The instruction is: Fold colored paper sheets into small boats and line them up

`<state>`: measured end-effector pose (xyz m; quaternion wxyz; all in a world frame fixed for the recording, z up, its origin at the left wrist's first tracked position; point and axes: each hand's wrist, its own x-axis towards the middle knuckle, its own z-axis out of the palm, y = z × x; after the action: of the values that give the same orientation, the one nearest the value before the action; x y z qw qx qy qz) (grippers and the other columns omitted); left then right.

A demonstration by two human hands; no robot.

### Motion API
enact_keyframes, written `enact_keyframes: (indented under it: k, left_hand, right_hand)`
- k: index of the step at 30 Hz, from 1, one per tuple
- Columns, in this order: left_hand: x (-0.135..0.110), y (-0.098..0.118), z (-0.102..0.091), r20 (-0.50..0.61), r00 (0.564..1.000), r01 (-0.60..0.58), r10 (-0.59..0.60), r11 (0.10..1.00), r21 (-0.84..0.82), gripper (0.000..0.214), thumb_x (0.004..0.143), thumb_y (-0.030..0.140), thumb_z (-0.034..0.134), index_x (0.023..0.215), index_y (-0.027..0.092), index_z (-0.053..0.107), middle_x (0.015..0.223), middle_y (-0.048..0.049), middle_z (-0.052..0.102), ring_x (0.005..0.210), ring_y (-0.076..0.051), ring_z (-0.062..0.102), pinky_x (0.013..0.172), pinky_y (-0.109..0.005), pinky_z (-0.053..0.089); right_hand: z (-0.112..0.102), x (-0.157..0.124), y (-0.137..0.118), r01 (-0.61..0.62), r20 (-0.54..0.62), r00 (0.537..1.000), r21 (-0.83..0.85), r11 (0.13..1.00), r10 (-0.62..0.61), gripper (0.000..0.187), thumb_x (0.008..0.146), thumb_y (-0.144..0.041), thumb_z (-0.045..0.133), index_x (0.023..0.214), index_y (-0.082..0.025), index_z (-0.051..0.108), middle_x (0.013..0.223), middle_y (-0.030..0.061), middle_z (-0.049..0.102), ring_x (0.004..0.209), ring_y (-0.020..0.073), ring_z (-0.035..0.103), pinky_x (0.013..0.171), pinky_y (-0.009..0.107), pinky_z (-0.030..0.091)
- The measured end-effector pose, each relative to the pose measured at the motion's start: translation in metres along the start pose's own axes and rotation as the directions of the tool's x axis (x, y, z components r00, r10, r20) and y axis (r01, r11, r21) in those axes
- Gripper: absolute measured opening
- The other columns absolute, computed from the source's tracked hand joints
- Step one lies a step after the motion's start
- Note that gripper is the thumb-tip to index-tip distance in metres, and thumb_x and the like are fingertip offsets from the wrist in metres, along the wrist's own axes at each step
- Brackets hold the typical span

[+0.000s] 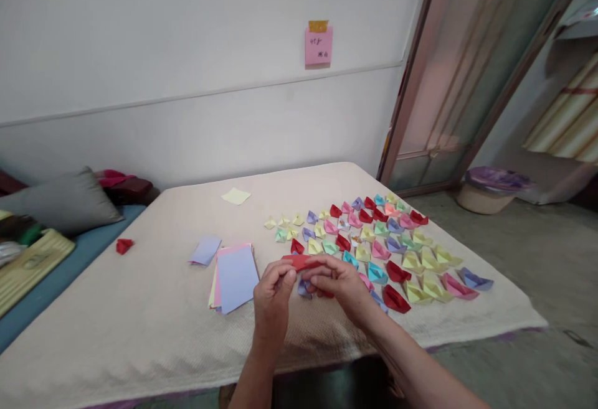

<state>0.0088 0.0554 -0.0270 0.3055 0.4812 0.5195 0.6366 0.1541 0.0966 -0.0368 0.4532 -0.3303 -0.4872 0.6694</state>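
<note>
The red folded piece (299,262) is seen to be made of smooth, matt paper, as are the small multicoloured folded boats (381,249) and the blue-topped rectangular stack of sheets (237,278). Rough, textured cloth is used for the cream cover (116,322). The flat white wall (187,35) looks smoothly painted. The round beige plastic bin (483,200) is lined with crinkled purple plastic film (498,178).

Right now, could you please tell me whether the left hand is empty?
No, the left hand and right hand both hold a piece of red paper.
</note>
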Motion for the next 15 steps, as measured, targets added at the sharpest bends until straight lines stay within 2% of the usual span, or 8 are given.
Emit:
enact_keyframes:
  k: [3, 9, 15]
  left_hand:
    - [-0.001, 0.0, 0.0, -0.003, 1.0, -0.014, 0.014, 1.0, 0.017, 0.012, 0.075, 0.027, 0.062, 0.072, 0.02, 0.071, 0.088, -0.0066, 0.068, 0.09, -0.02, 0.06, 0.084, -0.028, 0.042]
    - [-0.005, -0.006, 0.003, -0.038, 0.998, 0.057, -0.058, 0.998, -0.038, 0.009, 0.072, 0.022, 0.064, 0.079, 0.019, 0.068, 0.09, -0.0054, 0.068, 0.087, -0.019, 0.061, 0.081, -0.028, 0.045]
    - [-0.012, -0.004, 0.008, -0.009, 1.0, 0.007, -0.006, 0.998, 0.062, 0.013, 0.078, 0.023, 0.058, 0.089, 0.02, 0.066, 0.091, -0.0049, 0.068, 0.088, -0.02, 0.061, 0.081, -0.029, 0.045]
  right_hand:
    - [-0.001, 0.0, 0.002, 0.015, -0.008, 1.0, -0.041, 0.999, -0.015, 0.019, 0.067, -0.031, 0.071, 0.078, -0.017, 0.067, 0.063, 0.0017, 0.068, 0.054, 0.0138, 0.06, 0.051, 0.024, 0.043]
    - [-0.001, 0.001, 0.005, 0.075, -0.054, 0.995, -0.096, 0.993, -0.08, 0.018, 0.071, -0.034, 0.069, 0.072, -0.016, 0.068, 0.066, 0.0019, 0.066, 0.058, 0.0128, 0.056, 0.056, 0.024, 0.042]
    - [0.001, 0.002, 0.007, 0.066, -0.143, 0.987, -0.091, 0.994, -0.078, 0.023, 0.07, -0.034, 0.069, 0.06, -0.015, 0.061, 0.052, -0.0028, 0.053, 0.047, 0.0086, 0.042, 0.046, 0.021, 0.031]
